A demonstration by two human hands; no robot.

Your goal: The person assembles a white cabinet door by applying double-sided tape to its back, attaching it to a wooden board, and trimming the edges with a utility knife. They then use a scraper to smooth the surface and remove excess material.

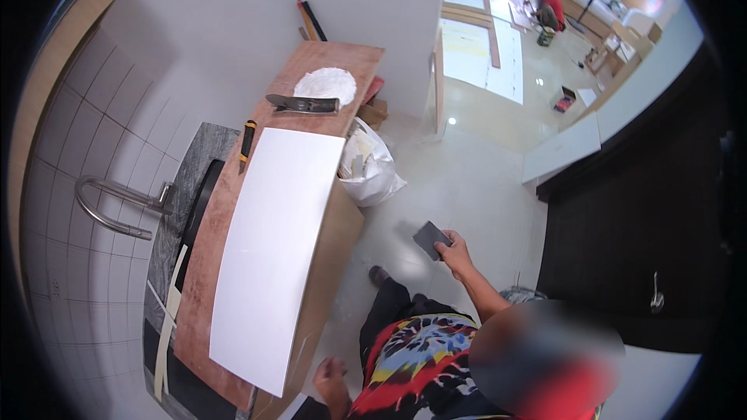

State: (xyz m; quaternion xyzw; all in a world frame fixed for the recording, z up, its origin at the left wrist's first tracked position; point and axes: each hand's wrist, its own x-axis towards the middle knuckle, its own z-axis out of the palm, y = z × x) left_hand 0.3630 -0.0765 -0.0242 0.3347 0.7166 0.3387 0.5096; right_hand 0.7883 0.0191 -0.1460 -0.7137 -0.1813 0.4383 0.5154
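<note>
My right hand (pixel 454 251) is held out over the floor beside the board-topped cabinet. Its fingers and thumb are closed on a dark grey rectangular block (pixel 429 241). Low in the view, by the cabinet's near end, hangs my left hand (pixel 331 381). Its fingers are loosely curled in, and I see nothing in them. A long white panel (pixel 268 257) lies on the reddish-brown board (pixel 206 264), left of both hands. Beyond the panel rest a black-and-yellow utility knife (pixel 247 144), a metal tool with a dark handle (pixel 303 104) and a round white patch (pixel 334 82).
A curved metal tap (pixel 117 222) rises at the left by a grey counter (pixel 198 144). Right of the board stands a stuffed white bag (pixel 373 171). A dark door (pixel 630 225) is on the right. Far off, a person in red (pixel 552 8) crouches near white panels (pixel 467 47).
</note>
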